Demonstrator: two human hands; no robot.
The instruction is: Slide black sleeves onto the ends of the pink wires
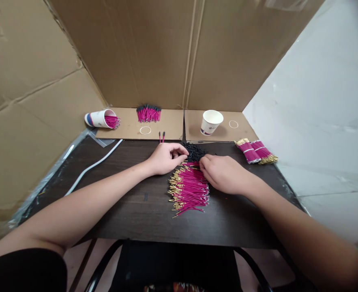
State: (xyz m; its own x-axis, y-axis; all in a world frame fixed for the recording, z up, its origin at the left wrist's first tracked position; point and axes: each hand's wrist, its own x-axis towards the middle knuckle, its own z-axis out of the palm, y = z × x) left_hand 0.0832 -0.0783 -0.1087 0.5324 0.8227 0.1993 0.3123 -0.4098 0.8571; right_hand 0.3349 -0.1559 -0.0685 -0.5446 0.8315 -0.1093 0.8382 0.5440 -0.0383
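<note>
My left hand (169, 158) is closed in a pinch, thumb and index fingertip together at the left edge of a heap of small black sleeves (196, 151). What sits in the pinch is too small to make out. Across the heap, my right hand (223, 173) has its fingers curled together, and its fingertips hide whatever they hold. Just below both hands lies a spread pile of magenta wires (191, 186), gold tips to the left and silver tips to the right. Two black-ended magenta wires (163, 136) show behind my left hand; whether it touches them I cannot tell.
On cardboard strips at the back are a tipped paper cup (98, 119) with magenta wires, a row of black-tipped wires (148, 114), an upright paper cup (211, 123) and two rubber bands (145, 127). Banded wire bundles (256, 151) lie right. A white cable (93, 164) crosses the left.
</note>
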